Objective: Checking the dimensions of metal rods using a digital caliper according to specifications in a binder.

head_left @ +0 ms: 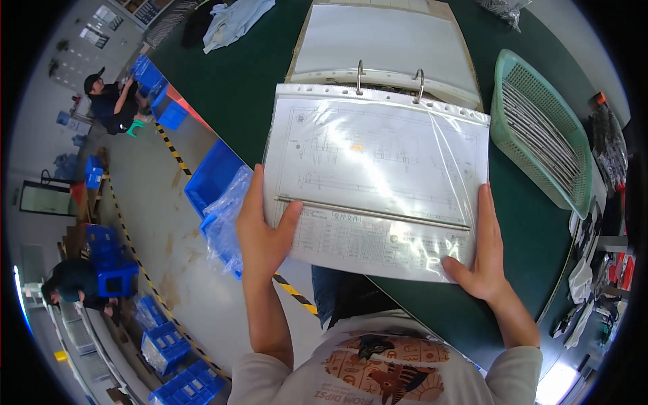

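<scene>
A ring binder lies spread on the green table, its two metal rings upright. Its stack of clear plastic sleeves with printed drawing sheets is lifted at the near edge, between both my hands. My left hand grips the left edge, thumb on top. The right edge is in my right hand, its thumb on the lower right corner and fingers along the side. Across the lower part of the top sleeve lies a thin metal rod. Glare hides part of the drawing.
To the right, a green plastic basket holds many thin metal rods. Clothing lies at the table's far left. Blue bins stand beside the table, one with plastic film. Two people are off to the left.
</scene>
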`<act>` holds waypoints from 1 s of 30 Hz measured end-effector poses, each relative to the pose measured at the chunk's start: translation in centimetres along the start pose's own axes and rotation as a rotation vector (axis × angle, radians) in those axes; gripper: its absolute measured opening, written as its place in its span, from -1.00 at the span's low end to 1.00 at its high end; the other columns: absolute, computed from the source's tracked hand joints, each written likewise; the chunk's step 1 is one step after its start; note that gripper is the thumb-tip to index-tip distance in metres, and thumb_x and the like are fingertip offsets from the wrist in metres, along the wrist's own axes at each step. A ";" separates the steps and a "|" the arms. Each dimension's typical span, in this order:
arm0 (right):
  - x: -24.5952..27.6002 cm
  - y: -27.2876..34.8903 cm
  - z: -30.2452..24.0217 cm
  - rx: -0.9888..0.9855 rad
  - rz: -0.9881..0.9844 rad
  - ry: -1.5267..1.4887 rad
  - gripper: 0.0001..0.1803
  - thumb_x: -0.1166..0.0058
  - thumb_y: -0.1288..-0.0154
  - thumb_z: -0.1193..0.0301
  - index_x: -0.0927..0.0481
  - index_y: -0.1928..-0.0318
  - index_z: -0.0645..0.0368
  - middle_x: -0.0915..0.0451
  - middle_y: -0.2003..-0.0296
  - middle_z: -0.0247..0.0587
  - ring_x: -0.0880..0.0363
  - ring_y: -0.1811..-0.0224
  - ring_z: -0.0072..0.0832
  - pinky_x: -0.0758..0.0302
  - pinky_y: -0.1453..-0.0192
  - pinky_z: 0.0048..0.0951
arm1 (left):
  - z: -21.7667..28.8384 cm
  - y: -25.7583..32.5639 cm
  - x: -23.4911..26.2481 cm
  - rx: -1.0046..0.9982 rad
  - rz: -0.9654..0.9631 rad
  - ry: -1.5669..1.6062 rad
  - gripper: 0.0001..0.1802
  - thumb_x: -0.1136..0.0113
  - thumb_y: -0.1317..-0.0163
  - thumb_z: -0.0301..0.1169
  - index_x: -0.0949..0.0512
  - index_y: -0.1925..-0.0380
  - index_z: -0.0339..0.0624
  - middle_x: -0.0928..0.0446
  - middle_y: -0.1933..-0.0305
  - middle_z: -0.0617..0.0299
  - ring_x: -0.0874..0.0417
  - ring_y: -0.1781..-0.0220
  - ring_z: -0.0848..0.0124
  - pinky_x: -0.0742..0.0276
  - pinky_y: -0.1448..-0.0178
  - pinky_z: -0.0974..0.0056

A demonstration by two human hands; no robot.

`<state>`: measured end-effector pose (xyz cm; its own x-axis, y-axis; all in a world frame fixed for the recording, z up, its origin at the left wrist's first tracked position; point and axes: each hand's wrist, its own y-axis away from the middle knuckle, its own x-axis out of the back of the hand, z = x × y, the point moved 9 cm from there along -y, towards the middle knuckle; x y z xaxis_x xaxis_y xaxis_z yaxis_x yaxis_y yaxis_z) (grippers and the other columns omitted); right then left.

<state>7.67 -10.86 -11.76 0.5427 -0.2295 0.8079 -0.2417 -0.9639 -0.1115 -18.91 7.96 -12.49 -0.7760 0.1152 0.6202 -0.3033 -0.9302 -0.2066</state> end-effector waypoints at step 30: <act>5.0 2.1 -3.4 0.361 0.041 0.309 -0.83 -0.23 0.18 0.37 -0.63 0.46 0.09 -0.51 0.48 -0.33 -0.49 0.39 -0.38 -0.14 -0.31 -0.04 | 5.0 0.8 3.2 -0.310 -0.249 -0.137 -0.80 -0.37 0.25 -0.56 -0.64 0.51 -0.10 -0.47 -0.16 0.09 -0.30 -0.34 -0.06 -0.23 -0.32 -0.01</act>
<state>7.13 -13.61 -6.02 0.2609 -0.2704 0.9267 0.0663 -0.9527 -0.2966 -18.87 5.87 -6.84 -0.5838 0.2564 0.7704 -0.6404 -0.7287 -0.2428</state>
